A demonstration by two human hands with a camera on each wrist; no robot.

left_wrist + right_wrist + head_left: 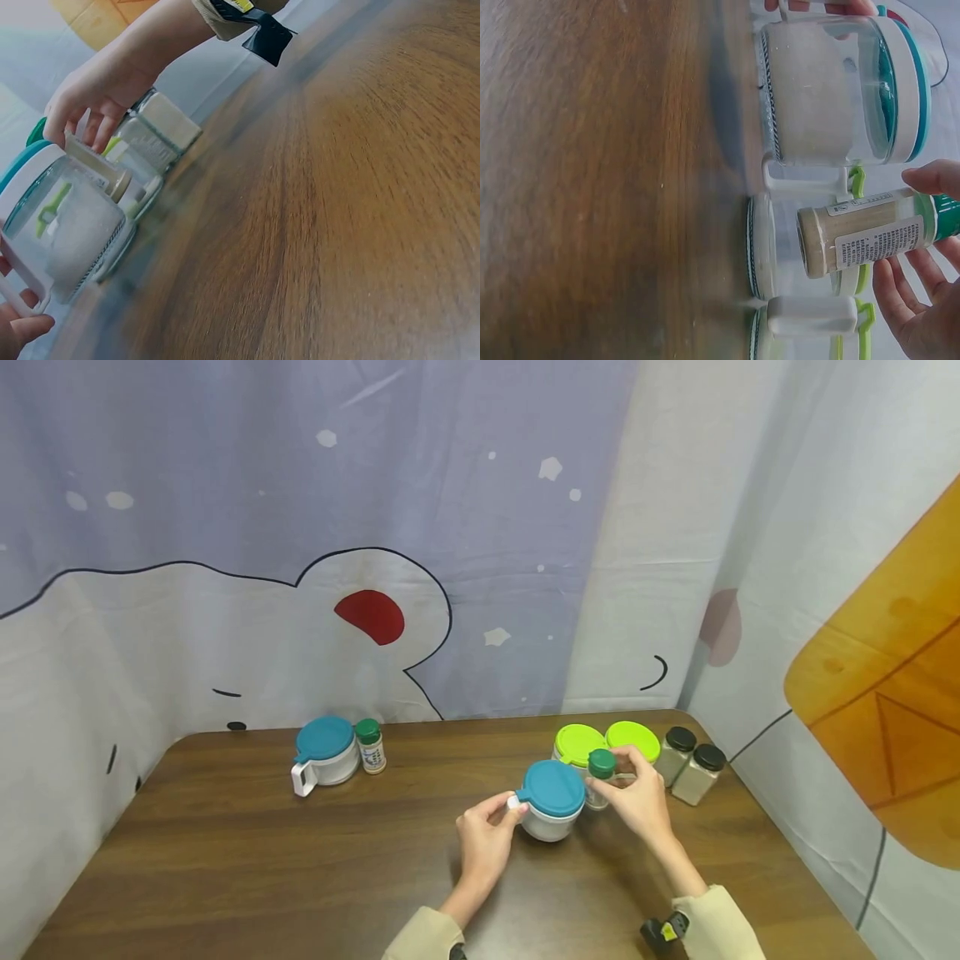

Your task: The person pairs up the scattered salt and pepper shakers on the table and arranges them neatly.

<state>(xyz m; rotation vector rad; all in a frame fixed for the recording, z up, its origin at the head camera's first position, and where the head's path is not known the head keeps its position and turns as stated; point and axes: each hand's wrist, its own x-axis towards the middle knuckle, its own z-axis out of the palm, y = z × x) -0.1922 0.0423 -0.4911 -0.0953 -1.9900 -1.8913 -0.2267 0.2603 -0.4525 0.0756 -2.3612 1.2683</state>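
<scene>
My left hand [483, 839] grips the white handle of a glass seasoning jar [550, 828] with a blue lid. White granules fill much of this jar [810, 90] in the right wrist view. Just to its right, my right hand [643, 802] holds a small spice bottle [602, 766] with a green cap, thumb on one side and fingers on the other. Brownish powder and a printed label show on the bottle [870, 236] in the right wrist view, where its base hangs off the tabletop. The blue-lidded jar's base is close to the table.
Two lime-lidded jars [577, 742] stand right behind the held things. Beside them, at the right edge, are two black-capped jars [697, 775]. Far left on the wooden table [300, 860] stand another blue-lidded jar [330, 768] and a green-capped bottle [372, 752]. A printed curtain [510, 568] hangs behind.
</scene>
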